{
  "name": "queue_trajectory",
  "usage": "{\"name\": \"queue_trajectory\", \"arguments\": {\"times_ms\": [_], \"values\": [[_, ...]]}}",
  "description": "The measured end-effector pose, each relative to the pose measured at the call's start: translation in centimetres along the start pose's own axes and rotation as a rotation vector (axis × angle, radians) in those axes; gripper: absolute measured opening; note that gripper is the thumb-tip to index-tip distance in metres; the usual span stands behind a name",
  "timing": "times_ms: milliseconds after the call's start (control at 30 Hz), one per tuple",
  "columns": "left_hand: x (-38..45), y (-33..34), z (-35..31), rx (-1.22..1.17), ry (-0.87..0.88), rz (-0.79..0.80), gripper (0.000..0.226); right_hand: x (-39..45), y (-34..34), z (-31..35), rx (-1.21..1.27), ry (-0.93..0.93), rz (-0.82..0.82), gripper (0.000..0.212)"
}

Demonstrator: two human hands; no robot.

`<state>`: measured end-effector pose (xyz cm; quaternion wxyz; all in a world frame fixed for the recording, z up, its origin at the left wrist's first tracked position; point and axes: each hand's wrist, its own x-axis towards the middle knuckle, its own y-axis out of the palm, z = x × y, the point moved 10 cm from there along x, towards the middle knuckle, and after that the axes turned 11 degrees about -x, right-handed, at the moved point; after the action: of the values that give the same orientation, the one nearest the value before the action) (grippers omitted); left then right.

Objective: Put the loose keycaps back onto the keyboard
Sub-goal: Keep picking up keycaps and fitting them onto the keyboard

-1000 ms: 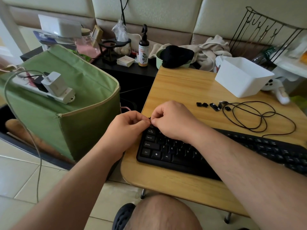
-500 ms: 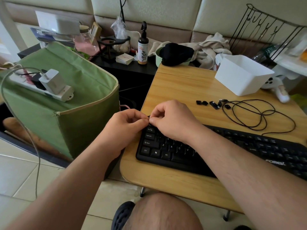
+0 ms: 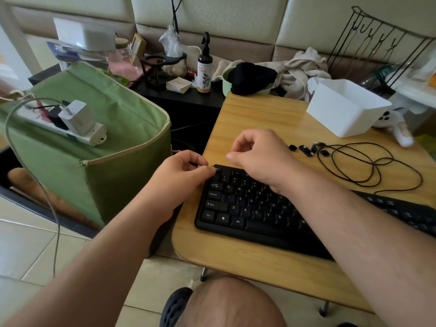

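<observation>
Fingers (image 3: pixel 207 169) of the left hand (image 3: pixel 175 178) pinch at the top-left corner of the keyboard (image 3: pixel 247 206); right hand (image 3: pixel 259 156) is loosely curled over the upper key rows.

At far left a green fabric box (image 3: pixel 94 166) carries a white power strip (image 3: pixel 70 133) with a charger plugged in. The left hand presses thumb and forefinger together on a small dark keycap (image 3: pixel 218 169) at the corner key position; whether it is already seated, I cannot tell. The right hand hovers just beside it, fingers bent, and I see nothing in its grip. Further right, several loose keycaps (image 3: pixel 305 149) lie on the wooden surface (image 3: pixel 259 119) behind the keyboard, next to a coiled black cable (image 3: pixel 368 166). A white plastic bin (image 3: pixel 346 107) stands at the far right corner.
</observation>
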<state>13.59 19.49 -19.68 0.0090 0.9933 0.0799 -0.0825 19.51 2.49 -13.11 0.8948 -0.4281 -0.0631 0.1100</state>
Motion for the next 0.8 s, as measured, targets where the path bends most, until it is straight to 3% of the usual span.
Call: {"name": "queue_trajectory", "arguments": {"times_ms": [167,267,533,700,800], "values": [[0.1,0.3,-1.2,0.129,0.079,0.007,0.023,1.0,-2.1,-2.8,-0.074,0.030,-0.026,0.010],[0.3,0.4,-1.5,0.136,0.084,0.008,0.021,1.8,-4.7,-4.8,-0.125,0.055,-0.099,0.011],[0.6,0.8,-1.8,0.508,0.142,-0.057,0.015,2.5,-7.3,-7.9,-0.380,0.064,-0.129,0.028],[0.7,2.6,-2.6,0.682,0.111,0.006,0.020,3.9,-6.6,-9.8,-0.653,0.018,-0.002,0.038],[0.6,3.8,-3.9,0.879,0.145,-0.029,0.021,4.2,-6.0,-10.2,-0.681,0.008,-0.003,0.029]]}}
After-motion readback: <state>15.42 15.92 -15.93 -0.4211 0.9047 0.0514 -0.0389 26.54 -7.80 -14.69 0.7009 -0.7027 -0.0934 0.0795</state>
